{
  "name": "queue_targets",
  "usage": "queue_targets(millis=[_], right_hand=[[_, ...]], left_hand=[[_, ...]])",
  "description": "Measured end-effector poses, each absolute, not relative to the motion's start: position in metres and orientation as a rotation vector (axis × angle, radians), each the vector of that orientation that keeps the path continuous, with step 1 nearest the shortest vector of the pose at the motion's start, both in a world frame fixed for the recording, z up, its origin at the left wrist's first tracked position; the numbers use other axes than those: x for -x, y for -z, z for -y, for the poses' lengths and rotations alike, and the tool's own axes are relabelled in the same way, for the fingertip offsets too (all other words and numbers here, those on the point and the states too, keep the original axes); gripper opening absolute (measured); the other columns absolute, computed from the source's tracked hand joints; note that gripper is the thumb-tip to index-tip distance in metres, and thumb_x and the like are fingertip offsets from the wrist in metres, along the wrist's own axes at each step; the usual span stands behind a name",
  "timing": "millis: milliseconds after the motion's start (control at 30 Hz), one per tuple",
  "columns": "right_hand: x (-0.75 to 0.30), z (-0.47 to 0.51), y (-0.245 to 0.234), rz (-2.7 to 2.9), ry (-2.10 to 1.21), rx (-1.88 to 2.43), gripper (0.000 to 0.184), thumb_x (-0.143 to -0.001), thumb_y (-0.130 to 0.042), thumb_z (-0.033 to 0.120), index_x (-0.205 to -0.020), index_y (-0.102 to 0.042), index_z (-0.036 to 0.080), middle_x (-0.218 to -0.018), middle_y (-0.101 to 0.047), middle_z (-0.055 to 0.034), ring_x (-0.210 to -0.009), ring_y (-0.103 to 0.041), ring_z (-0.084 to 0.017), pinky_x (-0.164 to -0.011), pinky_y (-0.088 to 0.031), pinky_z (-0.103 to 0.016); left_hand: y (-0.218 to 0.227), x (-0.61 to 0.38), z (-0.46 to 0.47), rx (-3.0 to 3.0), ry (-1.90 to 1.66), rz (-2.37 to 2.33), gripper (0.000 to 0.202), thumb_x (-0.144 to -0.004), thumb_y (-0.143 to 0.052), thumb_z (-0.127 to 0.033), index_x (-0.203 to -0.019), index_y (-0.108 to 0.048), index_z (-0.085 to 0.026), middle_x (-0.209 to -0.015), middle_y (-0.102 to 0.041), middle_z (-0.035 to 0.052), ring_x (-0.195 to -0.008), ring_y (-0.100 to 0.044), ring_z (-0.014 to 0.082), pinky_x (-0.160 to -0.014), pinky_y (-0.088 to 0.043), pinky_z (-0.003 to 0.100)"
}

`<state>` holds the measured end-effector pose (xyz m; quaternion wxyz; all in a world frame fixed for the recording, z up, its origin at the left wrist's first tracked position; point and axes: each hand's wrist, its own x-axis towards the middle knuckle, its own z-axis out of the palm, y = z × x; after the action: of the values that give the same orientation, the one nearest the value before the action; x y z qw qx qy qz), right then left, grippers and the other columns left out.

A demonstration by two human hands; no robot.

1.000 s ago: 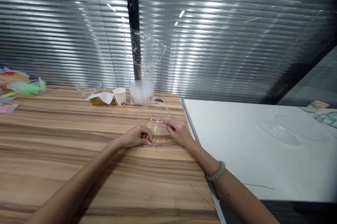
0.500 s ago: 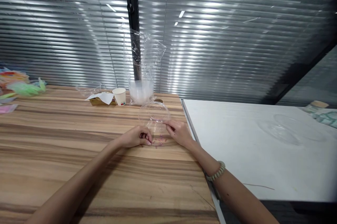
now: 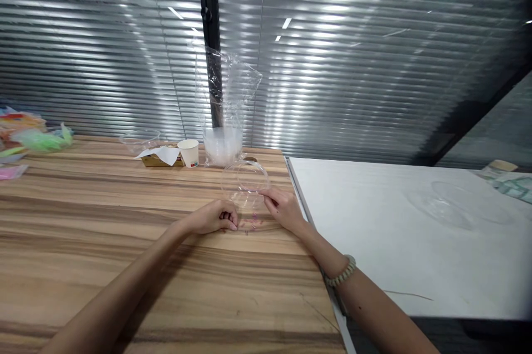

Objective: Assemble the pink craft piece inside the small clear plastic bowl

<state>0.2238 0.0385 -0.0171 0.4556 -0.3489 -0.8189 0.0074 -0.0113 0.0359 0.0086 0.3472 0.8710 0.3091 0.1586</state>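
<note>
My right hand [image 3: 285, 211] pinches the edge of a clear round plastic lid [image 3: 252, 162], which stands tilted up over the table. Under and in front of it lies a see-through plastic piece with small pink and purple marks or bits [image 3: 254, 221]; its outline is hard to make out. At the left side of this clear plastic, my left hand [image 3: 214, 216] is closed, fingers curled and thumb against the fingertips. Whatever those fingers hold is hidden or too transparent to name.
Behind stand a stack of clear bowls in a plastic bag [image 3: 223, 146], a paper cup [image 3: 189, 153], a small box with white paper [image 3: 162, 157] and a clear container [image 3: 140, 140]. Colourful plastic packets [image 3: 39, 138] lie far left. Clear lids [image 3: 444, 207] rest on the white table [image 3: 353, 221].
The clear lid has shifted slightly to the right at its left edge. My left fingers have drawn a little left; my right hand has hardly moved.
</note>
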Motion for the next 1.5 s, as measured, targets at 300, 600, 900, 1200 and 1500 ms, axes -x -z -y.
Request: queue_targets(millis=[300,600,900,1200,1500], right_hand=[[-0.225,-0.041,0.021,2.012,-0.014,0.895,0.031,-0.086,-0.042,0.011,-0.103,-0.066,0.022,-0.08,-0.069,-0.002,-0.067,-0.063,-0.014,-0.062,-0.048,-0.025],[-0.225,-0.042,0.023,1.959,0.051,0.874,0.028,-0.086,-0.042,0.012,-0.097,-0.066,0.021,-0.08,-0.069,-0.0029,-0.069,-0.063,-0.015,-0.063,-0.047,-0.026],[-0.221,-0.035,0.017,1.91,0.084,0.787,0.028,-0.086,-0.041,0.01,-0.095,-0.066,0.02,-0.074,-0.069,-0.002,-0.063,-0.062,-0.014,-0.06,-0.047,-0.024],[-0.222,-0.038,0.023,1.908,0.113,0.759,0.027,-0.084,-0.043,0.008,-0.095,-0.065,0.019,-0.074,-0.069,-0.0015,-0.061,-0.061,-0.013,-0.057,-0.046,-0.023],[-0.228,-0.046,0.024,1.784,0.218,0.87,0.025,-0.084,-0.043,0.009,-0.09,-0.065,0.019,-0.075,-0.069,-0.0024,-0.064,-0.063,-0.015,-0.058,-0.047,-0.025]], left_hand=[[-0.007,0.011,-0.035,-2.284,-0.484,-0.931,0.004,-0.077,-0.057,-0.013,-0.074,-0.06,-0.014,-0.073,-0.062,0.0021,-0.067,-0.053,0.0126,-0.06,-0.039,0.02],[-0.009,0.012,-0.038,-2.374,-1.114,-1.26,0.013,-0.088,-0.043,-0.018,-0.081,-0.054,-0.018,-0.079,-0.06,0.0032,-0.074,-0.055,0.0158,-0.069,-0.042,0.026],[0.0,0.017,-0.037,-3.0,-1.182,-1.21,0.018,-0.092,-0.045,-0.016,-0.087,-0.062,-0.018,-0.081,-0.065,0.0067,-0.079,-0.056,0.0184,-0.071,-0.039,0.03],[0.002,0.011,-0.04,-3.095,-1.026,-1.042,0.019,-0.09,-0.049,-0.015,-0.105,-0.061,-0.018,-0.098,-0.066,0.0065,-0.09,-0.056,0.019,-0.077,-0.043,0.032],[-0.009,0.021,-0.04,-2.517,-0.868,-1.06,0.02,-0.089,-0.049,-0.026,-0.082,-0.065,-0.017,-0.078,-0.067,0.0033,-0.073,-0.06,0.0146,-0.066,-0.044,0.023]])
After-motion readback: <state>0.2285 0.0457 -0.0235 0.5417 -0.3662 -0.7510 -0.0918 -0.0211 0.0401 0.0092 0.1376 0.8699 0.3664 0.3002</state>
